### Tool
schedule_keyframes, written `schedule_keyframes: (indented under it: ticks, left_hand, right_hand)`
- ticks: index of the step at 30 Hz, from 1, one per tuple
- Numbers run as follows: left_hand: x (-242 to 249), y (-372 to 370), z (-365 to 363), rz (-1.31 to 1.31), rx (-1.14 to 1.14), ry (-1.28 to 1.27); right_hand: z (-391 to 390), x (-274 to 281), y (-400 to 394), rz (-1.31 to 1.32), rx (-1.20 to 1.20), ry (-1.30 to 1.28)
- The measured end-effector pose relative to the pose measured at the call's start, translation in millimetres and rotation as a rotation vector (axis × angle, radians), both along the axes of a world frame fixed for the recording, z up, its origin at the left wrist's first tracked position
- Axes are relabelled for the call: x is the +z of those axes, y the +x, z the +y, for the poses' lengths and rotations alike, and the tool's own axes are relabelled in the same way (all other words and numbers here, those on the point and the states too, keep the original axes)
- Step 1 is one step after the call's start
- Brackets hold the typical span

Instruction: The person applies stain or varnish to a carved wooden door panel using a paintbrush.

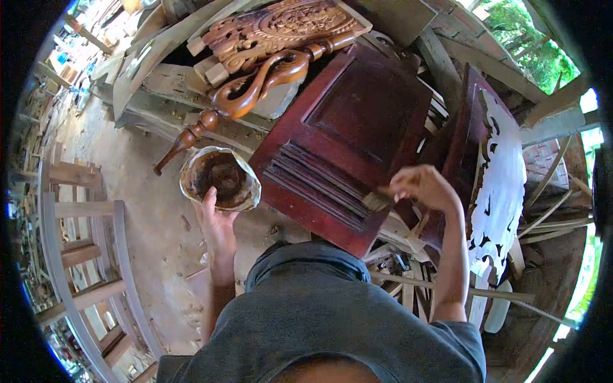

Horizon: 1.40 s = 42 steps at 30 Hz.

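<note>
In my left hand (216, 223) is a rough-rimmed pot (252, 191), stained dark brown inside, with my thumb hooked over its near rim. My right hand (418, 186) is closed round the handle of a paintbrush (375, 202). Its bristles point left and overlap the lower slats of a dark red wooden panel (364, 108). This panel lies sloping in front of me, with one large recessed field and several narrow grooved slats. The pot is held left of the panel's lower left corner.
A carved wooden board (281, 32) and a varnished, curved turned piece (262, 83) lie beyond the panel. At the right leans a pale fretwork board (501, 185). Wooden frames (83, 249) stand at the left on the dirt floor (150, 217).
</note>
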<state>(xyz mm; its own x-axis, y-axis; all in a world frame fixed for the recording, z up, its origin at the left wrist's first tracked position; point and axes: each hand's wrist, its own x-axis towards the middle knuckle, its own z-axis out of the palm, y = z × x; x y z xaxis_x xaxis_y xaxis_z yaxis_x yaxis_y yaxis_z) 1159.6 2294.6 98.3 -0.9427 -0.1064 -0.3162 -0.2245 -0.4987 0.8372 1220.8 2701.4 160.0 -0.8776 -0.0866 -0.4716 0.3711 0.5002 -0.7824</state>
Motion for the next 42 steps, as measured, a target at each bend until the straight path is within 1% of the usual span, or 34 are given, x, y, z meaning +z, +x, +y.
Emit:
schedule_keyframes:
  ticks: [2, 4, 6, 7, 8, 10, 11, 12, 13, 14, 15, 16, 18, 20, 21, 22, 24, 25, 26, 27, 28, 29, 30, 31, 32, 33, 34, 35, 36, 38, 40, 42]
  left_hand:
    - [-3.4, -0.2, -0.7, 0.005, -0.013, 0.03]
    - [1.7, 4.4, 1.7, -0.005, 0.029, 0.036]
    - [1.4, 8.8, -1.0, -0.055, 0.041, 0.056]
    - [1.2, 10.9, -2.8, -0.048, 0.034, 0.04]
    - [1.5, 11.7, -4.2, -0.035, 0.029, 0.023]
    - [-1.5, 16.5, -6.8, -0.039, 0.093, 0.002]
    - [-4.3, 19.2, -10.5, -0.065, 0.114, 0.013]
    - [-8.1, 21.0, -14.2, -0.091, 0.136, 0.025]
    - [-14.0, 22.3, -17.8, -0.076, 0.153, 0.031]
    - [-13.7, 22.8, -20.6, -0.074, 0.172, 0.028]
    - [-13.4, 23.0, -22.4, -0.111, 0.184, 0.044]
    - [-13.6, 22.7, -23.1, -0.148, 0.189, 0.062]
    - [-9.4, 19.5, -22.1, -0.166, 0.215, 0.06]
    - [-8.4, 15.8, -22.4, -0.182, 0.237, 0.059]
    - [-10.1, 14.7, -23.7, -0.186, 0.243, 0.067]
    - [-11.8, 14.3, -25.8, -0.187, 0.252, 0.073]
    - [-17.3, 16.5, -29.3, -0.166, 0.237, 0.076]
    - [-19.3, 16.3, -32.6, -0.151, 0.208, 0.076]
    - [-20.8, 17.6, -37.6, -0.126, 0.202, 0.054]
    - [-23.5, 19.8, -41.3, -0.157, 0.196, 0.05]
    - [-24.8, 20.2, -43.4, -0.19, 0.184, 0.048]
    - [-24.4, 20.3, -44.2, -0.173, 0.156, 0.028]
    - [-24.5, 22.1, -44.4, -0.196, 0.196, 0.023]
    - [-23.7, 23.5, -45.5, -0.223, 0.237, 0.02]
    - [-20.7, 23.5, -47.3, -0.22, 0.207, 0.007]
    - [-17.0, 23.4, -47.4, -0.214, 0.183, 0.008]
    - [-15.2, 23.1, -47.2, -0.209, 0.161, 0.014]
    - [-15.7, 22.5, -47.3, -0.202, 0.161, 0.013]
    - [-18.2, 21.5, -48.9, -0.197, 0.143, 0.013]
    - [-23.9, 17.7, -55.2, -0.176, 0.098, 0.073]
    - [-17.1, 15.5, -51.9, -0.176, 0.116, 0.061]
    - [-21.3, 14.4, -52.7, -0.196, 0.153, 0.065]
  right_hand:
    - [45.6, -30.3, -19.7, 0.196, -0.116, 0.128]
    - [87.2, -49.6, -43.5, 0.431, -0.19, 0.388]
    - [111.5, -62.9, -66.0, 0.591, -0.249, 0.595]
    - [113.8, -66.8, -71.2, 0.596, -0.263, 0.65]
    - [112.5, -71.3, -71.3, 0.6, -0.257, 0.644]
    - [89.5, -71.2, -64.6, 0.547, -0.042, 0.771]
    - [82.1, -87.1, -57.6, 0.614, 0.11, 0.858]
    - [54.4, -73.7, -42.2, 0.618, 0.173, 0.859]
    - [22.1, -47.5, -32.8, 0.504, 0.238, 0.845]
    - [1.0, -30.1, -21.4, 0.497, 0.2, 0.673]
    - [-15.3, -15.8, -14.8, 0.394, 0.227, 0.61]
    - [-22.5, -5.7, -11.3, 0.44, 0.258, 0.589]
    - [-19.2, 17.2, -19.6, -0.007, 0.162, 0.288]
    - [10.2, 6.4, -29.3, 0.052, 0.021, 0.065]
    - [31.7, -9.5, -35.4, 0.133, -0.04, 0.112]
    - [34.5, -1.1, -39.3, 0.208, -0.064, 0.547]
    - [45.0, -16.3, -45.5, 0.319, 0.006, 1.114]
    - [35.0, -19.5, -49.0, 0.34, -0.01, 1.094]
    - [19.7, -23.1, -48.9, 0.3, 0.075, 1.036]
    - [2.6, -25.3, -48.6, 0.26, 0.152, 0.98]
    - [-28.3, -13.1, -49.6, 0.245, 0.197, 0.852]
    - [-50.4, -12.5, -53.6, 0.313, 0.239, 0.772]
    - [-65.9, -10.9, -60.2, 0.397, 0.182, 0.537]
    - [-76.3, -13.6, -73.5, 0.448, 0.14, 0.355]
    - [-86.0, -19.3, -89.4, 0.521, 0.061, 0.233]
    - [-94.0, -28.2, -106.2, 0.626, -0.061, 0.252]
    - [-100.0, -36.5, -123.1, 0.676, -0.208, 0.223]
    - [-101.4, -62.5, -143.5, 0.785, -0.348, 0.227]
    - [-101.3, -79.3, -155.9, 0.767, -0.437, 0.212]
    - [-90.7, -88.4, -156.0, 0.604, -0.466, 0.219]
    - [-77.3, -74.9, -128.1, 0.558, -0.494, 0.275]
    - [-55.9, -66.3, -93.4, 0.556, -0.511, 0.443]
